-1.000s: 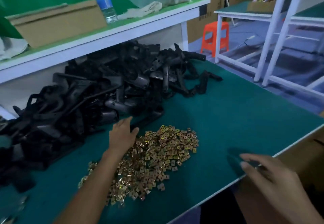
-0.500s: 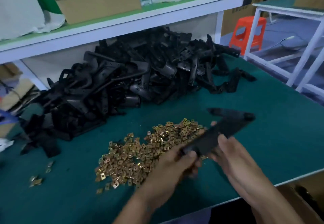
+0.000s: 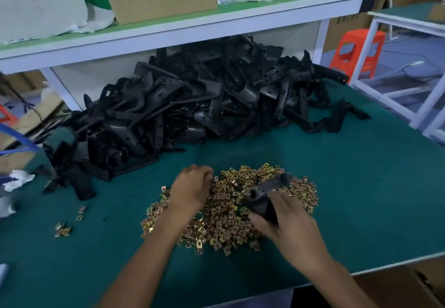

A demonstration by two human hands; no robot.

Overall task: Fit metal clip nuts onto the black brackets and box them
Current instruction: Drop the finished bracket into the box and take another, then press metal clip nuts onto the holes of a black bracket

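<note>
**A:** Why hold the bracket (image 3: 265,191) right over the nuts instead of off to one side?

**B:** Short travel, I'd guess. The right hand (image 3: 289,225) has fingers and thumb wrapped round the bracket's near end, so the far end with its holes sticks out bare above the pile of clip nuts (image 3: 228,225), ready to take a clip.

**A:** And the left hand (image 3: 192,187)?

**B:** It's at the far-left part of the pile, knuckles up, fingers curled down among the nuts. Whether one is pinched I can't tell, because the fingertips are hidden.

**A:** Is there a nut on the bracket yet?

**B:** None that I can make out, though it's blurred. Its free end sits just right of the left hand's fingers, close but not touching.

**A:** Where's the rest of the stock?

**B:** The heap of brackets (image 3: 192,103) lies beyond the pile. A few stray nuts (image 3: 63,229) lie well left of it. Near-right of the pile, below the table (image 3: 385,211) edge, some brown cardboard (image 3: 395,283) shows. That's probably the box, but I can't be sure.
</note>
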